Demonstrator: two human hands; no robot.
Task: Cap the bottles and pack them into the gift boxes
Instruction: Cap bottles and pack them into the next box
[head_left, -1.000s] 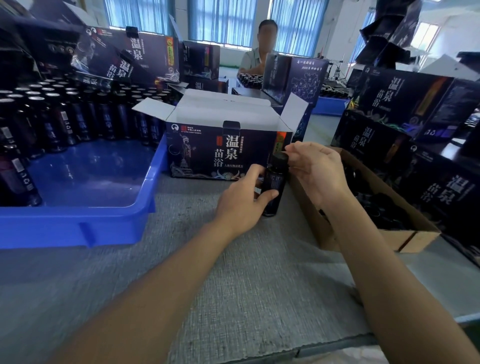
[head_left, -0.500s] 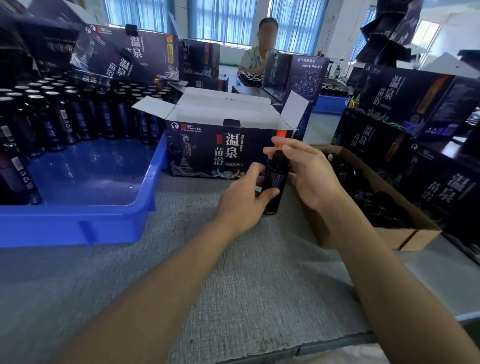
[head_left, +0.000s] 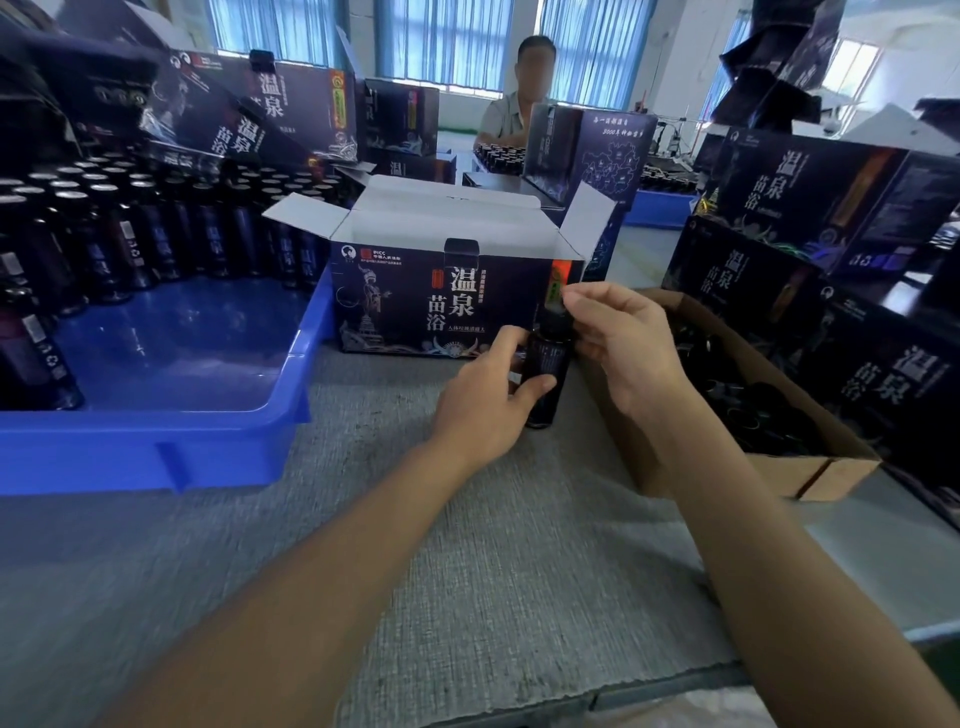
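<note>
Your left hand (head_left: 483, 400) is gripping the dark bottle (head_left: 544, 376) round its middle — it is standing near the middle of the table (head_left: 467, 545), just in front of the open gift box (head_left: 441, 296). Your right hand (head_left: 618, 338) is pinching the cap (head_left: 552, 321) on top.

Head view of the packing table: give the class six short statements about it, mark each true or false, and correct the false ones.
1. The left hand grips the bottle round its body. True.
2. The bottle lies on its side. False: it stands upright.
3. The gift box behind the bottle has its flaps open. True.
4. The blue tray sits to the right of the hands. False: it is to their left.
5. The cardboard box holds folded cloths. False: it holds black caps.
6. The right hand pinches the top of the bottle. True.
</note>
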